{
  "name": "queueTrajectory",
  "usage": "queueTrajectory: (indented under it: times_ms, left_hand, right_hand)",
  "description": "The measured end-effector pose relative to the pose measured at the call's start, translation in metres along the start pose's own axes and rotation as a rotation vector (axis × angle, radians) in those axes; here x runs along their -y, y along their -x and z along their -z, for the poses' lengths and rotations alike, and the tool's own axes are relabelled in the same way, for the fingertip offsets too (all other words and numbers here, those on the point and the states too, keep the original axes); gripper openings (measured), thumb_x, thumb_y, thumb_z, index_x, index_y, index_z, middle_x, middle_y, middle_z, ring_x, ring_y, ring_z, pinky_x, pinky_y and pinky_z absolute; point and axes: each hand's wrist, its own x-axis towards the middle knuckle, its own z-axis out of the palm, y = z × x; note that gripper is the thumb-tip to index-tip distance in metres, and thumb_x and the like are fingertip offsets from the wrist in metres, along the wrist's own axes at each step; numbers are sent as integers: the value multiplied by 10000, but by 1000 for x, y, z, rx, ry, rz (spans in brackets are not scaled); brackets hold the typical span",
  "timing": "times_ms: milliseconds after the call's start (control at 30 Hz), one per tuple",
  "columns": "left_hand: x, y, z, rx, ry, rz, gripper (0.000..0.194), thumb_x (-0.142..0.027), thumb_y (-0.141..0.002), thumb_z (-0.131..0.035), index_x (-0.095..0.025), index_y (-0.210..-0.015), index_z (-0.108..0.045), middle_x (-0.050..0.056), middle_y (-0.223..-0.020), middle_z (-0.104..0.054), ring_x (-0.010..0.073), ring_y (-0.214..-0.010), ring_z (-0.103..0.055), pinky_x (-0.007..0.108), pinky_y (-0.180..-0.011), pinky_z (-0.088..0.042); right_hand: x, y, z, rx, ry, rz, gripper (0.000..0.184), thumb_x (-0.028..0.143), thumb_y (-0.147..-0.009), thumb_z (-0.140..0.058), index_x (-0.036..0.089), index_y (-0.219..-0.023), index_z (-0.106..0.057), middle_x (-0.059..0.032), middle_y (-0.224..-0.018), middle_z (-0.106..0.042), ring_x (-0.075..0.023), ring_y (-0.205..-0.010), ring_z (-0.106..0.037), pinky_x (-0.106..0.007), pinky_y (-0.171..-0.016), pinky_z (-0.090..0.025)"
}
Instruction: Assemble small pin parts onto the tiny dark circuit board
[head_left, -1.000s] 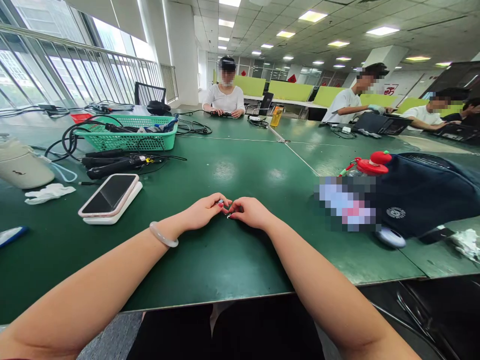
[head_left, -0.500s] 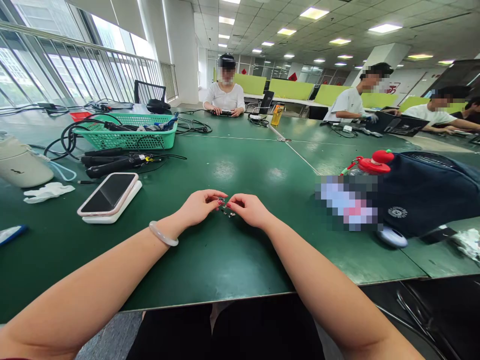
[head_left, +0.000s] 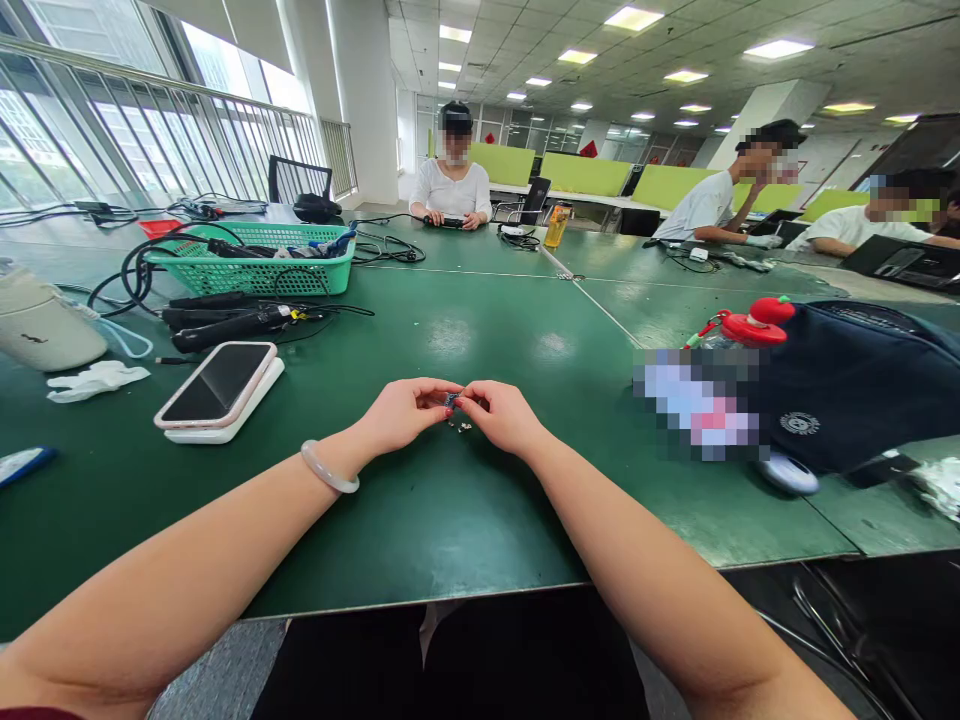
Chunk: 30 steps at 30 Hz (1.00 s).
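My left hand [head_left: 401,412] and my right hand [head_left: 504,415] meet fingertip to fingertip just above the green table [head_left: 480,500]. Both are pinched on a tiny dark and silvery part [head_left: 453,401] held between them, too small to name. A few small metal bits [head_left: 463,426] lie on the table right beneath the fingers. A pale bangle [head_left: 328,468] circles my left wrist.
A phone on a white pad [head_left: 220,388] lies to the left, with a green basket of cables [head_left: 255,260], black tools [head_left: 225,322], a white glove [head_left: 96,378] and a pale jug [head_left: 41,325]. A dark bag [head_left: 847,385] and red-capped bottle [head_left: 750,325] sit right. Other people sit across the far tables.
Both hands have risen slightly off the table and drawn closer together, lifting the tiny part; small bits now show on the table beneath them.
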Motion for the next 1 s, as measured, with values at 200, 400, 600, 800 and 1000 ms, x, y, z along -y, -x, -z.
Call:
queueTrajectory:
  times_ms: [200, 400, 600, 800, 1000]
  left_hand:
    - [-1, 0, 1, -28, -9, -15, 356, -248, -687, -652, -137, -1024, -633, 70, -927, -689, 187, -857, -641, 366, -847, -512]
    - [-1, -1, 2, -45, -26, -23, 349, -228, -681, -643, -132, -1017, -626, 65, -871, -677, 181, -819, -637, 369, -825, -519]
    - [-3, 0, 1, -42, 20, -6, 352, -211, -668, -661, -128, -1008, -619, 67, -875, -671, 180, -823, -635, 386, -847, -511]
    - [-3, -1, 1, -41, 69, 20, 367, -195, -639, -686, -122, -991, -615, 62, -835, -661, 174, -788, -636, 402, -832, -517]
    - [0, -2, 1, -25, 103, 15, 374, -189, -639, -691, -126, -995, -595, 60, -856, -658, 173, -802, -636, 404, -843, -509]
  right_hand:
    - [8, 2, 2, -29, 102, 44, 213, 320, -860, -493, 189, -742, -613, -1, -712, -588, -108, -652, -473, -227, -608, -313]
    - [7, 2, 3, -35, 125, 71, 212, 327, -868, -488, 190, -756, -606, -3, -732, -590, -110, -673, -477, -226, -617, -313]
    - [7, 2, 3, -40, 114, 64, 221, 327, -876, -471, 194, -760, -604, -3, -728, -588, -111, -674, -480, -227, -617, -314]
    - [9, 2, 3, -43, 111, 67, 249, 339, -879, -458, 192, -723, -583, 2, -694, -568, -111, -656, -468, -226, -604, -305]
    - [10, 3, 4, -38, 101, 70, 253, 333, -878, -449, 188, -702, -558, 4, -685, -558, -109, -643, -456, -222, -589, -294]
